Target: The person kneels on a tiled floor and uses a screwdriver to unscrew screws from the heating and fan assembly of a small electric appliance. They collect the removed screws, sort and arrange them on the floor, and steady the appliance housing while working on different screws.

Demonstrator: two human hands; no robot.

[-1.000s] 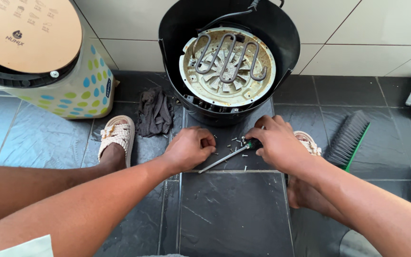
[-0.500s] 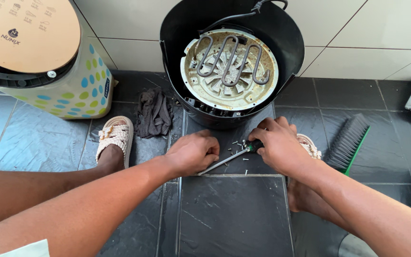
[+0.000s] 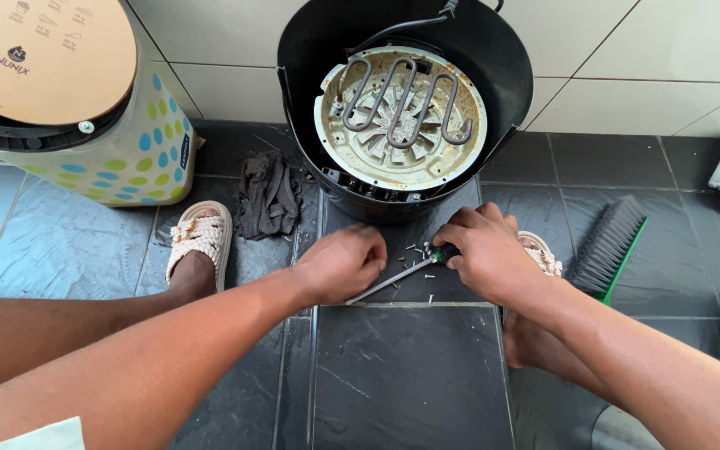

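Note:
A black round appliance (image 3: 493,75) lies tipped on its side on the dark tiled floor, showing a stained metal plate with a coiled heating element (image 3: 399,104). Just in front of it, my right hand (image 3: 481,254) grips the dark handle of a screwdriver (image 3: 400,278), whose metal shaft runs left along the floor. My left hand (image 3: 342,262) is curled over the shaft's tip end, fingers closed against the floor. Several small loose screws (image 3: 417,250) lie scattered between my hands.
A round bin (image 3: 139,158) with coloured dots and a tan lid stands at the left. A dark rag (image 3: 268,196) lies beside my sandalled left foot (image 3: 200,242). A grey brush with green back (image 3: 608,246) lies at the right, by my right foot. White tiled wall behind.
Both hands have stayed in front of the appliance. The left hand has shifted slightly over the screwdriver's tip; the right hand keeps its grip on the handle.

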